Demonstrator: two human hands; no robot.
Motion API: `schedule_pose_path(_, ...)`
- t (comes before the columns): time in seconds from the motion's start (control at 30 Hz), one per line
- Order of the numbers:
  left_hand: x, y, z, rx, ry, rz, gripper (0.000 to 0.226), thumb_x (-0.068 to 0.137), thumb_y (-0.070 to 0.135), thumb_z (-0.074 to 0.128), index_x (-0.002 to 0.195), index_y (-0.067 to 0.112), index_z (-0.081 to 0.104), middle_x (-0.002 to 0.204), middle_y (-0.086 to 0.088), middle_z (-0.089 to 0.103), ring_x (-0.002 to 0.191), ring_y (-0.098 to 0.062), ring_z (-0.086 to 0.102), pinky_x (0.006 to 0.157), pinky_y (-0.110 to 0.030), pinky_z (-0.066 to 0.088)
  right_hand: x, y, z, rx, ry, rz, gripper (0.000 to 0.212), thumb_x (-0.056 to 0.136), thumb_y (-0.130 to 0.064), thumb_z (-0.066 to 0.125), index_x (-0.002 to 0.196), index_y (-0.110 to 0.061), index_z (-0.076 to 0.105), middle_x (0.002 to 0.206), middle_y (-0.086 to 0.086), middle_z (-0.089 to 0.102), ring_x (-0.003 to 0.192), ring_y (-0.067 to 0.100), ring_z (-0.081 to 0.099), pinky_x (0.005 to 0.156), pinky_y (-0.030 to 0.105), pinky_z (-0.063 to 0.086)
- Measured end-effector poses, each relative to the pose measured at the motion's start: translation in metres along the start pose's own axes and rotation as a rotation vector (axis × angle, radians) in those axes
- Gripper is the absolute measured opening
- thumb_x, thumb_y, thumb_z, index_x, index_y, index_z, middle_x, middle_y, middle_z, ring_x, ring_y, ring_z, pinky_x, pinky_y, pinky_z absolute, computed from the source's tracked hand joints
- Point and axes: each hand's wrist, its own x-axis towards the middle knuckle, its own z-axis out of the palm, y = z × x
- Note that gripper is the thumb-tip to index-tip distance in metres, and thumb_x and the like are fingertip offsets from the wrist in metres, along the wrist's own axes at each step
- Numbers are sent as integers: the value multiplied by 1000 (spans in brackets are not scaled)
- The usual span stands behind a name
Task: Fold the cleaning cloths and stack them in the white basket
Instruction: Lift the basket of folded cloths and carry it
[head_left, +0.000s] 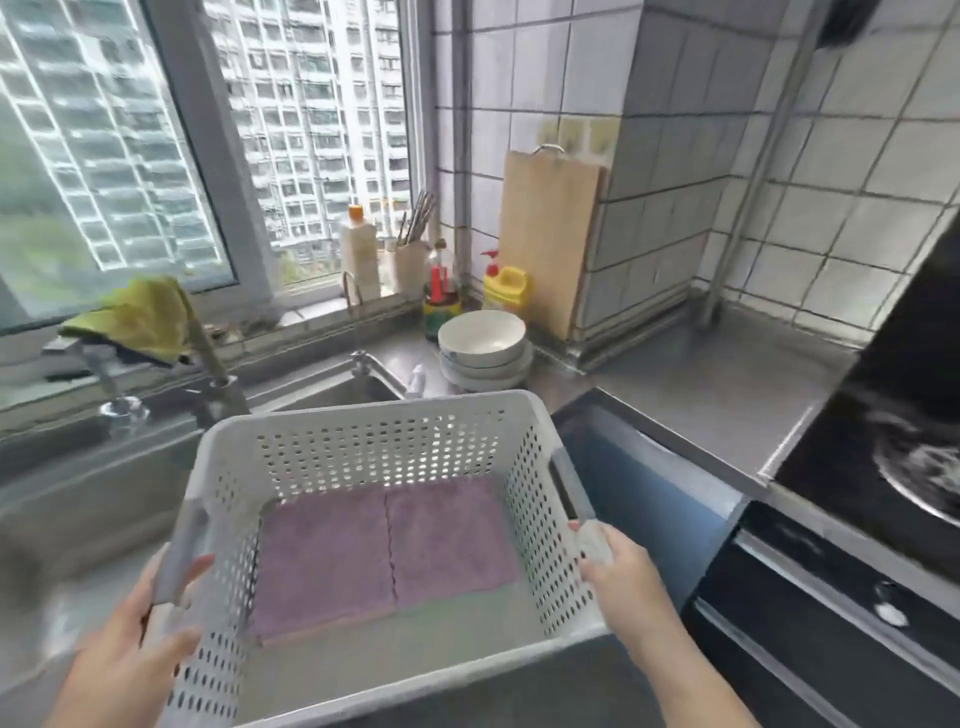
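Note:
A white perforated basket (374, 431) is held up over the counter in front of the sink. My left hand (140, 649) grips its left handle and my right hand (618, 571) grips its right handle. Inside, on the basket floor, lie two folded purple cloths (384, 551) side by side, with a pale green cloth edge (467, 595) showing under the right one. A yellow-green cloth (145, 317) hangs over the tap at the left.
A steel sink (322, 389) lies behind the basket. Stacked white bowls (483, 348), bottles, a yellow jug (506, 291) and a wooden board (550, 239) stand at the back. A blue mat (639, 483) and a black hob (893, 415) are on the right.

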Motion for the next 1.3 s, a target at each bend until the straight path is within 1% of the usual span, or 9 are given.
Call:
schedule_pose_path(0.1,43,38,83,-51,-107,5,79,73,-2,64,123,56,44,118,16,62,112,-24,56,96,-55,41,57,10,-62,-8,72,35,39,88,-3,40,94,-36,59,103,-3,62,102,23,58,90,46,50)
schedule_pose_path(0.3,97,117,238,-213,-130,-9,78,76,-24,42,128,34,49,113,5,62,82,-8,52,68,-18,41,161,19,-173,39,139,73,41,88,7,39,115,-18,58,111,9,59,95,24,55,60,24,43)
schedule_pose_path(0.6,193,182,407,-292,-187,-60,74,78,-20,43,132,31,47,106,11,64,66,-18,47,62,-30,37,295,24,-282,-2,295,132,38,88,6,44,110,-19,62,100,9,64,89,28,60,74,34,48)
schedule_pose_path(0.67,216,195,442,-269,-180,-43,71,78,-20,42,127,32,50,107,8,63,65,-14,49,60,-26,38,320,22,-303,-19,334,135,37,87,5,46,108,-19,63,98,8,63,90,29,60,79,37,49)
schedule_pose_path(0.8,244,229,501,-235,-214,-22,66,80,-17,43,127,29,51,99,11,63,59,-9,50,45,-7,39,369,17,-347,-47,391,143,36,87,4,49,114,-17,63,103,7,62,86,22,57,62,27,42)
schedule_pose_path(0.93,259,257,555,-194,-232,11,55,79,-14,46,109,31,56,97,9,66,56,-7,52,49,-15,41,418,24,-391,-113,438,178,36,86,2,50,114,-16,65,99,8,63,72,15,55,56,25,38)
schedule_pose_path(1.03,269,273,591,-241,-319,1,46,81,-15,48,102,25,58,87,8,62,57,-5,52,47,-6,40,453,34,-424,-164,429,215,36,86,1,51,115,-16,64,102,11,64,78,20,57,61,28,40)
schedule_pose_path(1.17,282,275,633,-277,-404,-144,28,84,0,60,84,27,65,83,-3,67,82,-24,61,80,-38,48,498,45,-466,-252,394,218,33,87,0,52,112,-18,64,107,10,63,91,25,58,70,30,42)
schedule_pose_path(1.3,282,277,669,-306,-401,-287,10,89,9,57,89,10,66,83,-9,66,75,-22,60,67,-31,50,541,56,-502,-334,306,242,35,88,0,52,118,-16,61,105,8,61,91,24,57,71,29,43)
